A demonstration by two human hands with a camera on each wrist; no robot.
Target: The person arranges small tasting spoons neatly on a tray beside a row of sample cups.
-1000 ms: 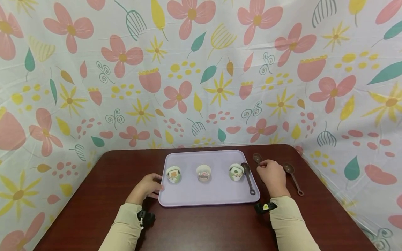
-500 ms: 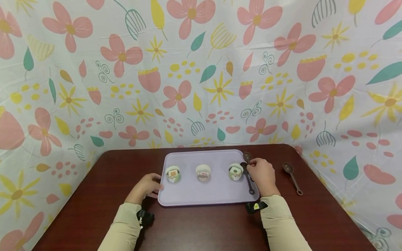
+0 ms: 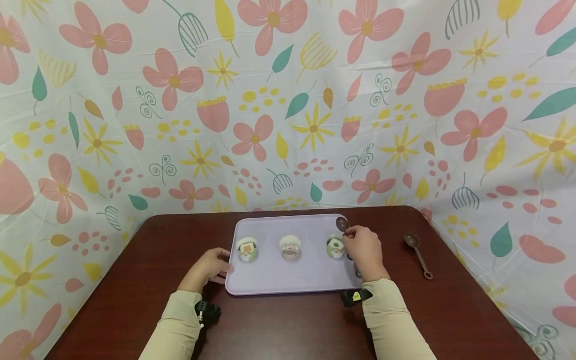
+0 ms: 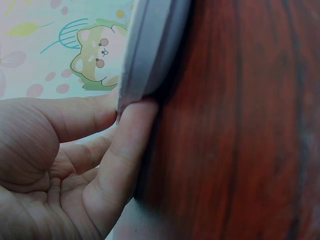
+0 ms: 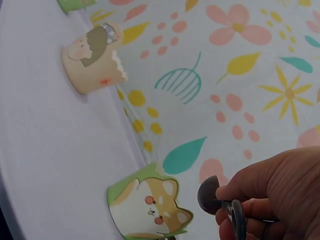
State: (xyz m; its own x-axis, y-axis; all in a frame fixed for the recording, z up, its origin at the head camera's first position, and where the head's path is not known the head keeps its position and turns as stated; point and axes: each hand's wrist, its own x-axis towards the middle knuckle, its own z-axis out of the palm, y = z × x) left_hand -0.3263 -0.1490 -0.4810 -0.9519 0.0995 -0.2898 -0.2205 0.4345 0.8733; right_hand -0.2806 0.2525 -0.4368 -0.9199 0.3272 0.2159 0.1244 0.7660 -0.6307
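Note:
A lilac tray (image 3: 288, 281) lies on the table with three small paper cups in a row. My left hand (image 3: 211, 267) pinches its left edge between thumb and finger, as the left wrist view shows of the tray rim (image 4: 157, 50). With its fingertips my right hand (image 3: 366, 254) holds a brown spoon (image 3: 342, 224), bowl pointing away, over the tray's right side. Close left of that hand sits the right-hand cup (image 3: 335, 249), printed with a dog face. Another dark spoon (image 3: 358, 273) on the tray is mostly hidden beneath the hand.
The middle cup (image 3: 290, 251) and the left cup (image 3: 247, 252) stand on the tray. A further brown spoon (image 3: 419, 252) lies on the dark wooden table (image 3: 288, 330) at right. Behind the table hangs a flower-printed cloth (image 3: 288, 110).
My right hand has moved left with the brown spoon, from the table beside the tray to over the tray's right side. The left hand stays at the tray's edge.

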